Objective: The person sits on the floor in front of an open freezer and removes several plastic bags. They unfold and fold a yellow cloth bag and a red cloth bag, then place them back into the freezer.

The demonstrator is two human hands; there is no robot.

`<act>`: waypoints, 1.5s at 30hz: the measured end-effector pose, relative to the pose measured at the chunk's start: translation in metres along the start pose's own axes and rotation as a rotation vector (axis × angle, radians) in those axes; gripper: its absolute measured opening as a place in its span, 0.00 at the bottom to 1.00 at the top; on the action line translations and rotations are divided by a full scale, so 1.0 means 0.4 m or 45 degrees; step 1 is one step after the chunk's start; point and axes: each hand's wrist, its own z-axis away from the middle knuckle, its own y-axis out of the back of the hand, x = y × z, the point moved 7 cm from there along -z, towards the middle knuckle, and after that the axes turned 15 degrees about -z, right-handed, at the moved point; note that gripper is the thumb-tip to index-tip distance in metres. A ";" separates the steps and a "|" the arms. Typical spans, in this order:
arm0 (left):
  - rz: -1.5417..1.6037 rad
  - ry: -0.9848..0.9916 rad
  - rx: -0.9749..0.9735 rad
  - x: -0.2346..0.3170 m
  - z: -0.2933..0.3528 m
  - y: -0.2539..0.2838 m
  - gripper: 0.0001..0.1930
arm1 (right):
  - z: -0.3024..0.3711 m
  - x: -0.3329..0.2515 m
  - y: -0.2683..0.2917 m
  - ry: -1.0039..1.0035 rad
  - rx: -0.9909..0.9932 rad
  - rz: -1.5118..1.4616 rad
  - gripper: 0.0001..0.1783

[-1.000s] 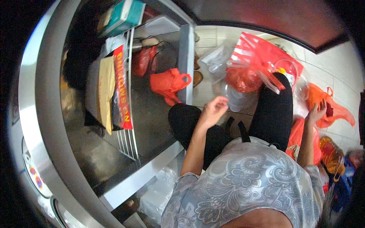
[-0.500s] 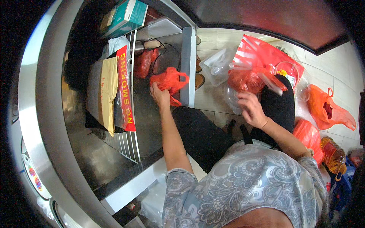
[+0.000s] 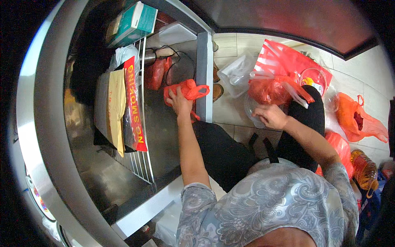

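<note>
Inside the open cabinet, my left hand (image 3: 180, 101) presses onto a bunched red plastic bag (image 3: 190, 87), fingers bent over its top and left side. The bag's handle loop sticks out to the right, by the cabinet's front edge. Over my lap, my right hand (image 3: 271, 117) is closed, with fingertips at the edge of a clear round plastic container (image 3: 252, 110); whatever they pinch is hidden. Just beyond that hand is a filled red plastic bag (image 3: 269, 91) with its top gathered.
A white wire rack (image 3: 139, 164) stands in the cabinet beside a tan envelope (image 3: 118, 113) and a red sign (image 3: 132, 103). A teal box (image 3: 138, 24) sits farther back. Red-and-white packaging (image 3: 284, 57), an orange bag (image 3: 356, 117) and an oil bottle (image 3: 364, 168) are on the floor.
My left hand has shifted from the bag's left side onto its top. My right hand has lowered toward the clear container and its fingers have curled in. The view has shifted slightly.
</note>
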 end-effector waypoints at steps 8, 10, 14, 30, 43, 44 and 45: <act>-0.076 -0.054 0.043 -0.015 -0.013 -0.030 0.32 | -0.187 0.087 -0.018 0.094 -0.006 0.092 0.11; 0.003 -0.065 0.118 -0.023 -0.006 -0.013 0.27 | -0.204 0.082 -0.007 0.084 0.048 0.011 0.11; 0.060 0.068 0.186 -0.070 0.015 0.001 0.22 | -0.228 0.086 0.080 0.021 0.252 -0.023 0.13; -0.337 1.122 -0.812 -0.364 0.364 -0.113 0.36 | -0.229 0.112 0.197 -0.214 0.361 0.029 0.11; 0.203 0.488 0.006 -0.276 0.292 0.019 0.19 | -0.188 0.178 0.301 -0.177 0.483 -0.106 0.09; 0.438 0.507 -0.056 -0.268 0.290 0.015 0.16 | -0.184 0.190 0.305 -0.173 0.496 -0.007 0.10; 0.396 0.380 -0.049 -0.240 0.283 0.030 0.14 | -0.181 0.196 0.308 -0.131 0.514 0.074 0.11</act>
